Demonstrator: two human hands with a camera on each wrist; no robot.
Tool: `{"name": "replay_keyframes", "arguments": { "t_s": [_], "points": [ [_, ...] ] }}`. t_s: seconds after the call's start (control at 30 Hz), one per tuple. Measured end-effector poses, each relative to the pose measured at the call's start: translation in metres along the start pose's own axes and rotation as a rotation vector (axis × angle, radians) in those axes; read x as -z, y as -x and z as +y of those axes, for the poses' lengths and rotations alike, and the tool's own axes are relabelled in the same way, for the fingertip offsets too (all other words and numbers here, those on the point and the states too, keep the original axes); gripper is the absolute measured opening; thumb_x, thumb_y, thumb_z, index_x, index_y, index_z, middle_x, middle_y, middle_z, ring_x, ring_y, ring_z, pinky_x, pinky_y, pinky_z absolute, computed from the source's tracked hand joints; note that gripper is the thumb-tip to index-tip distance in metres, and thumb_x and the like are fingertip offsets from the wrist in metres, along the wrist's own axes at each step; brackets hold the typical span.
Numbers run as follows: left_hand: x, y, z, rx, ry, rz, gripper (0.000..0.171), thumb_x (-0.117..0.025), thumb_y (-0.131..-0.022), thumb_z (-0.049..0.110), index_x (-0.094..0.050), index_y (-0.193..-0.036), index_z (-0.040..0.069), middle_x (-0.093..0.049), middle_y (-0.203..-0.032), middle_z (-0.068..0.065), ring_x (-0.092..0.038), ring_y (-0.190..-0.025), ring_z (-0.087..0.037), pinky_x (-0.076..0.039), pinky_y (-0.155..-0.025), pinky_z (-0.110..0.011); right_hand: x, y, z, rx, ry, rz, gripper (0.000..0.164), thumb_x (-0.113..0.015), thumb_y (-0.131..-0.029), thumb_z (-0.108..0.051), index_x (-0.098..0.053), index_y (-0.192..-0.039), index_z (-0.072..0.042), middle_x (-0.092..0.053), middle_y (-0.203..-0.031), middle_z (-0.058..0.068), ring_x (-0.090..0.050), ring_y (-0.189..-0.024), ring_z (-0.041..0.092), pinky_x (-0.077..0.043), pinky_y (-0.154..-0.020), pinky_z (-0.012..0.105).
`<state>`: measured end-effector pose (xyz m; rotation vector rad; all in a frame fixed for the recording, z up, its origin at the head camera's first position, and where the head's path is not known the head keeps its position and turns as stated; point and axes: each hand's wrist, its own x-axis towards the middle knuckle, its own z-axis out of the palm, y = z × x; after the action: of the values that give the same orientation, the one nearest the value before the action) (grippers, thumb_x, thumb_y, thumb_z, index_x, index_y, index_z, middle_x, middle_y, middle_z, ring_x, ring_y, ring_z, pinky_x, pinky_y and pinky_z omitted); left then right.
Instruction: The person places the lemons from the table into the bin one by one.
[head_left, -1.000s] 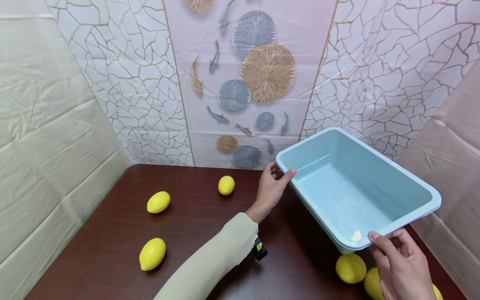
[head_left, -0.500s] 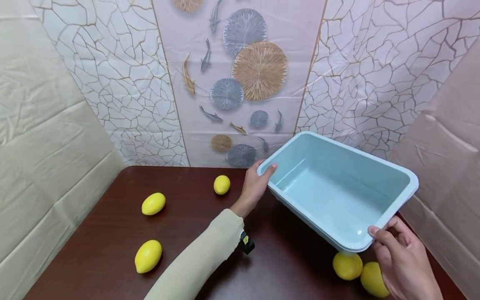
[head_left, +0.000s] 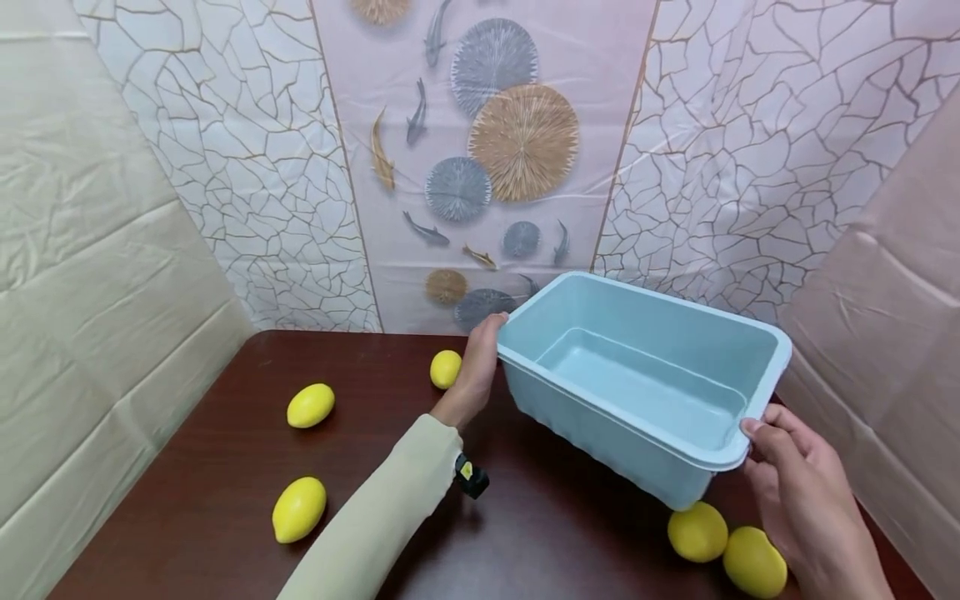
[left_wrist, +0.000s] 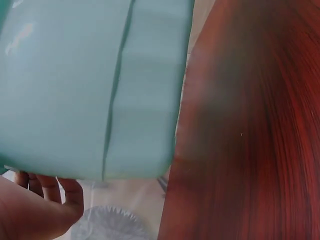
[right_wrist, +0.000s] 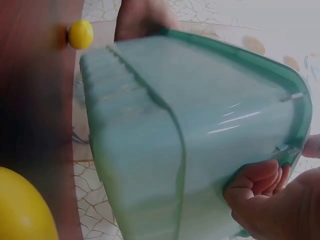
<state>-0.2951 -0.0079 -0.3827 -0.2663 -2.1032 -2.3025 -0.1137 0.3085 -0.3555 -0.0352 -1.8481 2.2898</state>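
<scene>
A light blue rectangular plastic basin (head_left: 600, 417) is held up over the right side of the table, tilted a little, with its bare inside showing in the head view. My left hand (head_left: 477, 367) grips its left end by the rim. At the opposite end, my right hand (head_left: 806, 475) pinches the rim, thumb on top and fingers curled below, as the right wrist view also shows. Just under the basin's near right corner lie two yellow lemons, one lemon (head_left: 697, 532) beside another lemon (head_left: 755, 562) close to my right hand. The left wrist view shows the basin's outer wall (left_wrist: 60, 90).
On the left of the dark brown table (head_left: 225, 467) lie a lemon (head_left: 311, 406) at the back and a lemon (head_left: 299, 510) nearer. Another lemon (head_left: 446, 369) sits just behind my left hand. A patterned cloth wall (head_left: 480, 250) rises at the table's back edge.
Both hands have moved the basin leftward and turned it, so its long side now faces me more and its near outer wall shows. The lemons stay on the table.
</scene>
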Motion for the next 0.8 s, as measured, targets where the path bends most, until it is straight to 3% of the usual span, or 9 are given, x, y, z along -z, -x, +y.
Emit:
{"name": "replay_keyframes", "arguments": {
  "t_s": [0.17, 0.3, 0.43, 0.53, 0.8],
  "points": [
    [0.014, 0.007, 0.002, -0.028, 0.013, -0.041, 0.041, -0.037, -0.101, 0.028, -0.064, -0.113, -0.001, -0.066, -0.113, -0.012, -0.057, -0.103, -0.020, -0.043, -0.099, -0.038, -0.011, -0.001, -0.006, 0.003, 0.066, 0.036, 0.016, -0.052, -0.112, -0.018, -0.068, -0.112, -0.017, -0.059, -0.115, -0.003, -0.061, -0.098, 0.011, -0.054, -0.079, 0.021],
    [0.020, 0.015, 0.008, -0.038, 0.003, -0.047, 0.047, -0.037, -0.097, 0.025, -0.062, -0.123, -0.005, -0.063, -0.128, -0.017, -0.055, -0.114, -0.024, -0.040, -0.105, -0.044, -0.018, -0.004, -0.008, -0.014, 0.142, 0.068, 0.014, -0.055, -0.111, -0.027, -0.064, -0.114, -0.016, -0.057, -0.111, -0.003, -0.058, -0.098, 0.011, -0.051, -0.079, 0.019],
    [0.023, 0.023, 0.012, -0.059, -0.009, -0.014, 0.048, -0.038, -0.094, 0.024, -0.063, -0.121, -0.007, -0.063, -0.127, -0.019, -0.056, -0.113, -0.026, -0.041, -0.103, -0.043, -0.021, -0.006, -0.007, -0.035, 0.180, 0.079, 0.026, -0.056, -0.111, -0.033, -0.056, -0.123, -0.010, -0.053, -0.116, -0.001, -0.055, -0.104, 0.010, -0.048, -0.081, 0.016],
    [0.025, 0.028, 0.016, -0.094, -0.034, 0.033, 0.045, -0.039, -0.093, 0.023, -0.064, -0.113, -0.008, -0.065, -0.117, -0.021, -0.058, -0.104, -0.024, -0.043, -0.097, -0.040, -0.022, -0.008, -0.007, -0.029, 0.169, 0.074, 0.031, -0.056, -0.111, -0.031, -0.049, -0.128, -0.006, -0.049, -0.120, 0.000, -0.054, -0.107, 0.010, -0.048, -0.082, 0.013],
    [0.037, 0.048, 0.021, -0.154, -0.038, 0.091, 0.037, -0.039, -0.094, 0.017, -0.061, -0.106, -0.011, -0.059, -0.102, -0.023, -0.055, -0.097, -0.029, -0.044, -0.090, -0.037, -0.026, -0.007, -0.004, -0.035, 0.183, 0.038, 0.033, -0.057, -0.111, -0.031, -0.048, -0.131, -0.007, -0.054, -0.119, -0.001, -0.059, -0.103, 0.009, -0.048, -0.084, 0.011]
  ]
}}
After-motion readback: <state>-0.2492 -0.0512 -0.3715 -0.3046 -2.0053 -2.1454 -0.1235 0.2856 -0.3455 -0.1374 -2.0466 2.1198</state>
